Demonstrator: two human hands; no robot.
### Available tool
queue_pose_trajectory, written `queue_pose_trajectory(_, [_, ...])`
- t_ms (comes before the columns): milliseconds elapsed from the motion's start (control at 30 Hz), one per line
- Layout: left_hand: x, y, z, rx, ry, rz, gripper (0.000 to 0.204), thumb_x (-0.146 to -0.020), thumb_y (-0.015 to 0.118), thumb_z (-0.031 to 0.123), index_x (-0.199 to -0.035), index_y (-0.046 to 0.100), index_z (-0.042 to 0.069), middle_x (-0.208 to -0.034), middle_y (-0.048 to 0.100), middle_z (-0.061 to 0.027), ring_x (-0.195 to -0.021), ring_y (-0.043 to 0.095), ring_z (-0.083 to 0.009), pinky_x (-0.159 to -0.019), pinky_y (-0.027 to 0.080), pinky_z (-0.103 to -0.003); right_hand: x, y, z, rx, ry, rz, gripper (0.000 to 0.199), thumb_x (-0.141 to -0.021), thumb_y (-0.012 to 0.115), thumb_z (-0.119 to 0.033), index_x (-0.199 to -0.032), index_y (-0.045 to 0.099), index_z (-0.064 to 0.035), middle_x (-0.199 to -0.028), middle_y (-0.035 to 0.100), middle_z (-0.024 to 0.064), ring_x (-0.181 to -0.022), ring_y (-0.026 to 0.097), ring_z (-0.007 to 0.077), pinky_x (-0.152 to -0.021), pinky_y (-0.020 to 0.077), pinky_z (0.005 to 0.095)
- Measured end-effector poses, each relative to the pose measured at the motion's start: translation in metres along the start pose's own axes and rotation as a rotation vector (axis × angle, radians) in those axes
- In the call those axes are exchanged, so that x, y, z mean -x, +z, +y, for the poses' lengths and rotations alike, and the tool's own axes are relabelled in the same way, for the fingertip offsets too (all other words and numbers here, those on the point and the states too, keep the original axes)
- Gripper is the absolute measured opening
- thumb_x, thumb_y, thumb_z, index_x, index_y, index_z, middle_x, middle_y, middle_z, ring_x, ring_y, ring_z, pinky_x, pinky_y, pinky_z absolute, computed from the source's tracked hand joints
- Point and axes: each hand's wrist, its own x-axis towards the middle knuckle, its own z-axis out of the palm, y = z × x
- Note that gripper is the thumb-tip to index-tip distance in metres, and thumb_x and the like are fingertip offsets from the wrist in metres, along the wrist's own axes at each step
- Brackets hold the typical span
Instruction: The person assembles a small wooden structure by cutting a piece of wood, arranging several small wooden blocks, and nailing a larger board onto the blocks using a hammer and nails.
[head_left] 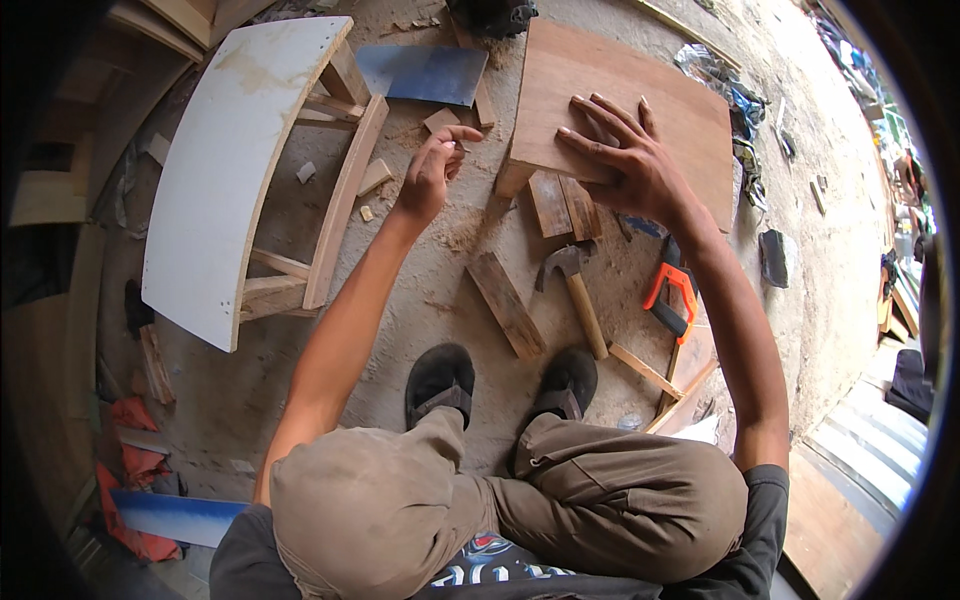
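My right hand (630,155) lies with fingers spread on the brown plywood top (600,80) of a low wooden piece at the upper right. My left hand (435,175) hovers over the ground to the left of it, index finger bent forward and the other fingers curled in. Whatever those fingers may hold is too small to make out. Below, between the hands, a claw hammer (582,300) with a wooden handle lies on the ground. An orange and black saw handle (675,300) sits under my right forearm, its blade mostly hidden.
A white-topped wooden frame (230,150) stands on the left. Near it lie a blue-grey sheet (420,73) and small wood offcuts (375,177). A short plank (507,305) rests before my feet. Nailed strips (645,370) lie right of the hammer, crumpled plastic (745,120) beyond the plywood.
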Motion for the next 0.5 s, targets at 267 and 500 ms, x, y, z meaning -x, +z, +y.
queue_pose_trajectory(267, [-0.007, 0.030, 0.060, 0.269, 0.091, 0.097, 0.031, -0.103, 0.053, 0.018, -0.128, 0.058, 0.002, -0.099, 0.065, -0.0033, -0.083, 0.055, -0.0094, -0.077, 0.044, -0.024, 0.000, -0.002, -0.002, -0.028, 0.003, 0.009, 0.080, -0.068, 0.083, -0.027, -0.141, 0.053, -0.0432, -0.157, 0.040, 0.0035, -0.146, 0.034, 0.0262, -0.118, 0.0157, 0.0698])
queue_pose_trajectory(500, [-0.012, 0.048, 0.063, 0.106, 0.244, 0.136, 0.021, -0.096, 0.067, 0.014, -0.113, 0.071, 0.002, -0.105, 0.073, -0.0074, -0.092, 0.064, -0.0087, -0.084, 0.049, -0.024, -0.002, -0.004, -0.004, -0.029, 0.003, 0.016, 0.081, -0.068, 0.083, -0.026, -0.141, 0.053, -0.0425, -0.156, 0.040, 0.0040, -0.146, 0.035, 0.0281, -0.116, 0.0177, 0.0701])
